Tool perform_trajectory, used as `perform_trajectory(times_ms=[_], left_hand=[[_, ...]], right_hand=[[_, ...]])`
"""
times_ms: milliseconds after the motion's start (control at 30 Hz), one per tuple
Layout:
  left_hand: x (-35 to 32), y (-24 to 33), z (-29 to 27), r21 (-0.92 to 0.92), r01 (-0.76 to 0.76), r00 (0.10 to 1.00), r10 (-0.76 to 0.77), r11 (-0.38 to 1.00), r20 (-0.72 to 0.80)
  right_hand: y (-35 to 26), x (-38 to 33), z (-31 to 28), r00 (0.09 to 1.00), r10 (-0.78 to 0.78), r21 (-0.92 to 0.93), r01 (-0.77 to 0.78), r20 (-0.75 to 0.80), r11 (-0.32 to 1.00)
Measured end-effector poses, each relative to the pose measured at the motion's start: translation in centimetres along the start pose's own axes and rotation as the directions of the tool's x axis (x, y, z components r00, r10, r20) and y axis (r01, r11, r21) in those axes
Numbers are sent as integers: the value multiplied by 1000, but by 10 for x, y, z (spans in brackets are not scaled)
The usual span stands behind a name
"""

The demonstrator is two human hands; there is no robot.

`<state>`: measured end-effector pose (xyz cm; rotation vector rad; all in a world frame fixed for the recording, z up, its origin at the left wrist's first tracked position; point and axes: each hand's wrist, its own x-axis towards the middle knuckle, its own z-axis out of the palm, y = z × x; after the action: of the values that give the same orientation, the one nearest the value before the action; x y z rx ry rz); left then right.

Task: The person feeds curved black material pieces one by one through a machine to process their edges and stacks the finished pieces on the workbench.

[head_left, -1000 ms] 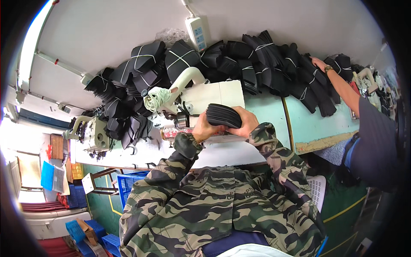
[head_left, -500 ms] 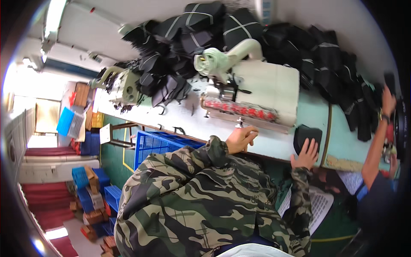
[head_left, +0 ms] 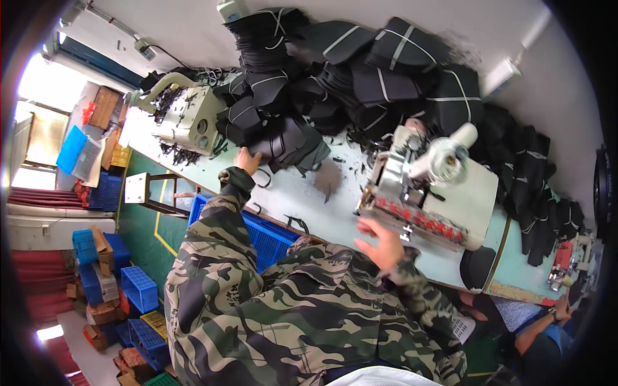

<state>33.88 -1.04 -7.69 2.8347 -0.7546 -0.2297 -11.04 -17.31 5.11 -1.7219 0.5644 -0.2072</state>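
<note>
My left hand (head_left: 246, 161) reaches forward over the table to the near left edge of a loose pile of flat black pieces (head_left: 290, 145). Its thumb stands apart from the fingers, and nothing shows in its grasp. My right hand (head_left: 381, 246) hovers with fingers spread in front of a sewing machine (head_left: 421, 186) that has a red-patterned strip along its front and a wrapped pale arm. A single dark rounded piece (head_left: 477, 269) lies on the table to the right of the machine, apart from both hands.
Bundles of black pieces tied with white strips (head_left: 399, 48) are heaped along the wall. A second cream machine (head_left: 192, 119) covered in black scraps stands far left. Blue crates (head_left: 270, 241) sit below the table's front edge. At the far right, a co-worker's arm (head_left: 541, 325) is visible.
My left hand has moved left and forward to the black pile. My right hand has come off the dark piece and moved left. The view has swung left.
</note>
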Motion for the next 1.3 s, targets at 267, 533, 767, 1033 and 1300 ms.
perform_trajectory(times_ms=[267,533,767,1033,1300], left_hand=[[-4,49,1,-106,-142,990,139,984,-36],[-9,93,9,-422,44,986,28,905,163],[31,103,6,-587,263,851,102,766,515],[8,122,11,-799,351,878,125,488,462],[-15,115,16,-659,719,587,312,222,747]], right_hand=[[38,237,57,990,-37,-317,-9,-137,948],[29,277,100,927,374,-501,-341,-38,795],[49,261,92,954,257,-552,-299,-154,779],[46,249,78,943,313,-267,-331,-109,905],[54,230,66,960,274,-85,-278,-55,957]])
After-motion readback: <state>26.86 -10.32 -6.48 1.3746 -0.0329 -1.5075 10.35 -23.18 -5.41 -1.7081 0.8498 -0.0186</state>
